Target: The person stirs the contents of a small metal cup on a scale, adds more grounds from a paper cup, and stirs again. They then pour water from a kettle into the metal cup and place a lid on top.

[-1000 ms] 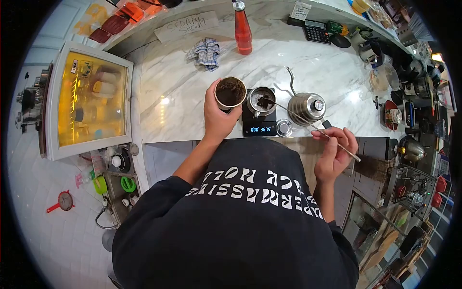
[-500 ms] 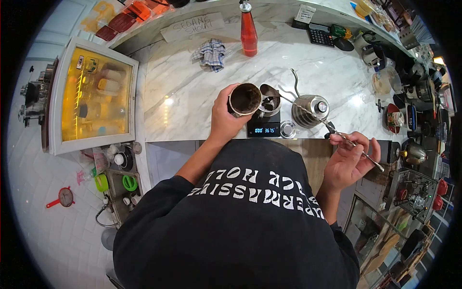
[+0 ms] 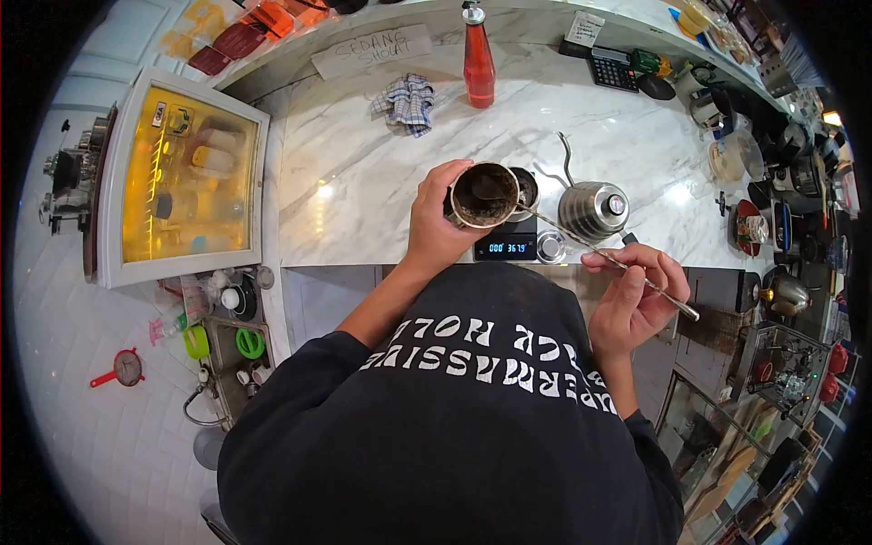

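My left hand (image 3: pixel 440 232) is wrapped round a round, open-topped canister (image 3: pixel 495 173) with dark powder clinging inside, tilted towards me. In my right hand (image 3: pixel 636 295), a long twisted bar spoon (image 3: pixel 581 240) is pinched by its handle; its bowl end is inside the canister's mouth. Behind the canister, a small metal cup (image 3: pixel 527 189) stands on a black digital scale (image 3: pixel 493 257) with a lit blue display. The canister partly hides the cup. To the right is a steel gooseneck kettle (image 3: pixel 586 211).
A red bottle (image 3: pixel 479 68) and a crumpled checked cloth (image 3: pixel 409 102) sit further back on the marble counter (image 3: pixel 345 182). A glass-door fridge (image 3: pixel 186 182) stands left. A calculator (image 3: pixel 612 71) lies at the back right; crowded utensils line the right side.
The spoon's bowl has moved left from over the metal cup into the canister. My right hand has shifted left with it. The canister is now slightly further right.
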The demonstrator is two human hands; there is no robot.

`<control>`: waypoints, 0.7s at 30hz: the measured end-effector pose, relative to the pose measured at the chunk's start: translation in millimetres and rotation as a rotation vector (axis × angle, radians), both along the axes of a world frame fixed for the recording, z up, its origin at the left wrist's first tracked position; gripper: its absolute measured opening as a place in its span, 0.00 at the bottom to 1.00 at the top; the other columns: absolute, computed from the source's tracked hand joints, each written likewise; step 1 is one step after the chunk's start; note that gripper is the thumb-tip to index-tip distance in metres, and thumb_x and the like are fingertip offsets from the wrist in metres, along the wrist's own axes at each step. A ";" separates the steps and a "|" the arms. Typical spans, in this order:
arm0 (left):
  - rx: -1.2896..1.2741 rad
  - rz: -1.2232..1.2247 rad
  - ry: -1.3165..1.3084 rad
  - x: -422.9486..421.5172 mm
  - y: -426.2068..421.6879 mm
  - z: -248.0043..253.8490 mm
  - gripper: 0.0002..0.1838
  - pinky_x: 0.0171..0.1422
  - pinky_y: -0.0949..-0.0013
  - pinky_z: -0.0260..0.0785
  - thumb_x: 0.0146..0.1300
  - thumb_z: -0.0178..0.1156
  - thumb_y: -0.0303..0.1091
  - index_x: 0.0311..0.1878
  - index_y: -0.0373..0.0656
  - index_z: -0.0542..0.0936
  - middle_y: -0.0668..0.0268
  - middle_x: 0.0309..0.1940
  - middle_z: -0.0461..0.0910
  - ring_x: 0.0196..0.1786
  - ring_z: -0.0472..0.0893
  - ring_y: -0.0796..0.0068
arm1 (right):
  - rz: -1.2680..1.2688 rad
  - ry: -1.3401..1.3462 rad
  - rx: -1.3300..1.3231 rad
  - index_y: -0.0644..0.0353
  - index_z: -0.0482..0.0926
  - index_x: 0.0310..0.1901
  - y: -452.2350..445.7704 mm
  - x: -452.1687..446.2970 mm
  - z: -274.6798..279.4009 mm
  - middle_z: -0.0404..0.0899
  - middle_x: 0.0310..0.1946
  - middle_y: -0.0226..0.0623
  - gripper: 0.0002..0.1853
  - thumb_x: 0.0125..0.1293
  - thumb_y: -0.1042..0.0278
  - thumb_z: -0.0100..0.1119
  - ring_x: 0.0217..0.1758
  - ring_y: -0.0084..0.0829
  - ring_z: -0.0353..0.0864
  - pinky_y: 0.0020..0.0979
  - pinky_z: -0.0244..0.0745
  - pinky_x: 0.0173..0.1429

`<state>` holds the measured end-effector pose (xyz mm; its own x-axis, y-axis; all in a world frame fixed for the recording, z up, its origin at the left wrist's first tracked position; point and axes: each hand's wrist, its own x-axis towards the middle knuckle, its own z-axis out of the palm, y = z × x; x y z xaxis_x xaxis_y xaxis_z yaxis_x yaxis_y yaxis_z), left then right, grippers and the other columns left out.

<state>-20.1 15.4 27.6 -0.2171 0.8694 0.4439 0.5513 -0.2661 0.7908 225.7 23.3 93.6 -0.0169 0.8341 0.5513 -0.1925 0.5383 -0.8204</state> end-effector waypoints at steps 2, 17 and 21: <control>0.023 -0.004 -0.002 -1.2 1.0 -2.3 0.43 0.68 0.60 0.72 0.42 0.84 0.29 0.64 0.41 0.74 0.56 0.60 0.78 0.62 0.80 0.56 | 0.014 -0.031 0.027 0.57 0.58 0.67 -0.4 -0.7 -0.2 0.77 0.46 0.53 0.19 0.79 0.76 0.46 0.37 0.39 0.86 0.38 0.88 0.43; 0.090 -0.021 -0.023 1.5 2.1 2.3 0.43 0.67 0.60 0.72 0.39 0.85 0.30 0.63 0.42 0.76 0.55 0.59 0.78 0.62 0.79 0.53 | 0.079 -0.049 0.060 0.57 0.57 0.68 0.4 -5.7 -3.3 0.76 0.47 0.53 0.20 0.80 0.77 0.46 0.39 0.40 0.87 0.38 0.88 0.43; 0.066 -0.025 -0.023 2.7 1.1 3.5 0.43 0.66 0.59 0.73 0.40 0.85 0.31 0.63 0.42 0.76 0.55 0.58 0.79 0.61 0.80 0.52 | 0.065 -0.011 0.007 0.59 0.57 0.67 -0.6 -6.8 -6.8 0.77 0.47 0.52 0.19 0.80 0.77 0.46 0.39 0.40 0.87 0.38 0.88 0.44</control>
